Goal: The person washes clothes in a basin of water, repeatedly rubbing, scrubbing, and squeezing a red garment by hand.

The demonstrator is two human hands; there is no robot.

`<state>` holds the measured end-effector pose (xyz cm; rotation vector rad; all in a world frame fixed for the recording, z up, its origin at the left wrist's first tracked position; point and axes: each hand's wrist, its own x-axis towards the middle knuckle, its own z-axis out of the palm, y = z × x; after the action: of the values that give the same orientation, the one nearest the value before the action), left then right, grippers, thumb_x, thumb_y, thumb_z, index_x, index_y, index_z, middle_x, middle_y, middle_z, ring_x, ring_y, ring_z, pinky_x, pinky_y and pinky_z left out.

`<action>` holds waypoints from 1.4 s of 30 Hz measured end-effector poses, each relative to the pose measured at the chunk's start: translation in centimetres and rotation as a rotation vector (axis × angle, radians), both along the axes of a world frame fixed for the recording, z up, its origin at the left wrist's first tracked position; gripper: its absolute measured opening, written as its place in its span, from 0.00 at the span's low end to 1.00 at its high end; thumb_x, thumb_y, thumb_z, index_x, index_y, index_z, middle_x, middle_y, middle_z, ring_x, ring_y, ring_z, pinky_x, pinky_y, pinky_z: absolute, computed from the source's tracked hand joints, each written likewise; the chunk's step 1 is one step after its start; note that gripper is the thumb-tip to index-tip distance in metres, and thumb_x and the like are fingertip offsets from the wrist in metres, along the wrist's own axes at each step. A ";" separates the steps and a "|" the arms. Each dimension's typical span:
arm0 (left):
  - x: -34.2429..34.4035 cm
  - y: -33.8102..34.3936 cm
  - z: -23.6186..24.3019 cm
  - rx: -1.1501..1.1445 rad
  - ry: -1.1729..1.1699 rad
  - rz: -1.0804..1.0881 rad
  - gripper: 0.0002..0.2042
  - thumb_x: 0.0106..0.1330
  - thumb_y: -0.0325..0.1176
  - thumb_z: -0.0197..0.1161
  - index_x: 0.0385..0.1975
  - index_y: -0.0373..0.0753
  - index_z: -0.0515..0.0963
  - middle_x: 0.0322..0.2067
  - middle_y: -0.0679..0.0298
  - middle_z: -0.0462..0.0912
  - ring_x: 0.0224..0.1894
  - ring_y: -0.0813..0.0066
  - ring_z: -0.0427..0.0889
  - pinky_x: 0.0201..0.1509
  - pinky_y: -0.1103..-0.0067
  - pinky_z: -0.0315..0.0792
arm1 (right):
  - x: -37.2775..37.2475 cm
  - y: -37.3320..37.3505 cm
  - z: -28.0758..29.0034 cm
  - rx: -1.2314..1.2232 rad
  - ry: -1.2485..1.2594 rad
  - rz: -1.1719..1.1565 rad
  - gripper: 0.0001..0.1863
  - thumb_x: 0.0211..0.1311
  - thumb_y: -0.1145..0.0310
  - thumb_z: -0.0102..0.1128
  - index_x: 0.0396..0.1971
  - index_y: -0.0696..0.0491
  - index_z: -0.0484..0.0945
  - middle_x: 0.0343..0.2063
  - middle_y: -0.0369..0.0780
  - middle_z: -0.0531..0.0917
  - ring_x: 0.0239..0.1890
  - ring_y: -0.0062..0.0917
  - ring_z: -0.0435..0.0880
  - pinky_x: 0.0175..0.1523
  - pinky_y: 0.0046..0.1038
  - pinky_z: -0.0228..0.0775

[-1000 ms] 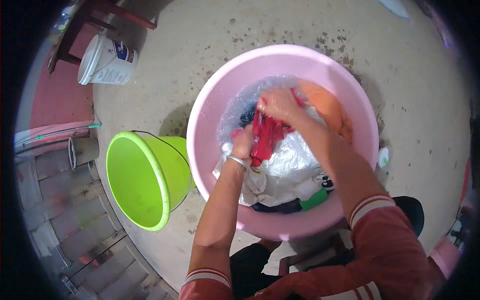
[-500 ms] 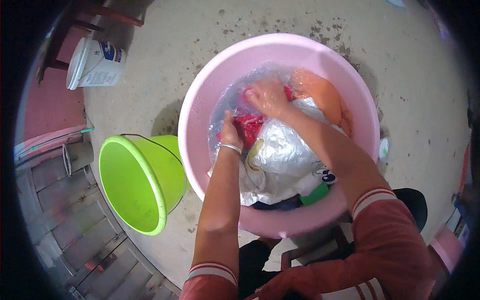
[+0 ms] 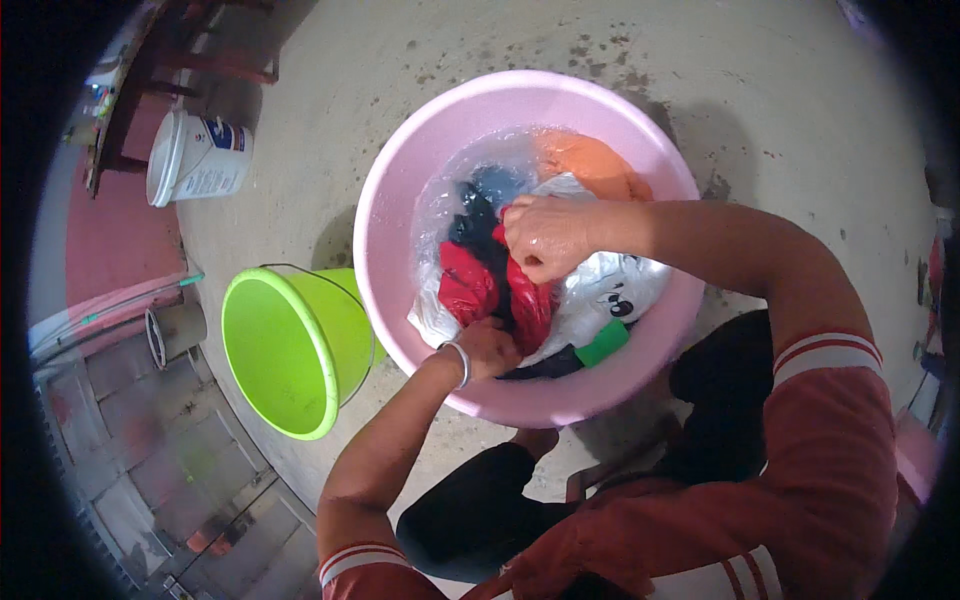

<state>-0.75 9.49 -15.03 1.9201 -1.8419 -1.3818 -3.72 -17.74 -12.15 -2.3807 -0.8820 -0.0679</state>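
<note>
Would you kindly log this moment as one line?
left hand: grips red cloth | right hand: grips red cloth | pink basin: soapy water

We see a bare concrete floor (image 3: 780, 90), speckled with dark spots. At left it meets red paving (image 3: 100, 240) and grey tiles (image 3: 130, 440); dark wooden furniture legs (image 3: 150, 70) stand at the upper left.

Both hands slid nearer along the red garment (image 3: 470, 285).
</note>
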 end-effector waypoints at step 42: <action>-14.1 -5.6 -1.8 -0.617 0.277 1.701 0.06 0.56 0.23 0.59 0.33 0.37 0.77 0.25 0.72 0.75 0.29 0.83 0.72 0.36 0.84 0.67 | -12.9 -2.8 -3.4 -0.229 0.056 -1.036 0.07 0.52 0.65 0.55 0.27 0.52 0.79 0.29 0.40 0.81 0.34 0.36 0.80 0.44 0.36 0.71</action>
<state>-14.89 3.91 -16.81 1.7583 -0.0397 -0.3220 -16.60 -20.58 -15.52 -2.7766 0.4630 -0.3102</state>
